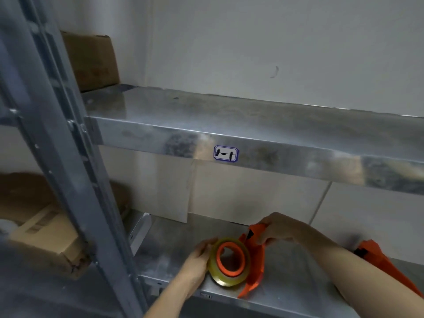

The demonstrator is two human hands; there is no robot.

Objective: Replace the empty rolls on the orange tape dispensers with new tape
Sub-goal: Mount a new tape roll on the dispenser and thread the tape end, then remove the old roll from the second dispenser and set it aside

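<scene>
On the metal shelf, the left hand cups the yellowish clear tape roll on the orange plastic dispenser, whose top the right hand grips.

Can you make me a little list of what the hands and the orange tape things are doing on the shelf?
left hand: pressing on the side of the tape roll
right hand: gripping the top of the orange dispenser
tape roll: yellowish, sitting on the dispenser's orange hub
orange dispenser: standing on the lower shelf
second dispenser: on the same shelf, far right, untouched
lower shelf: shiny metal
cardboard box: upper shelf, left
</scene>
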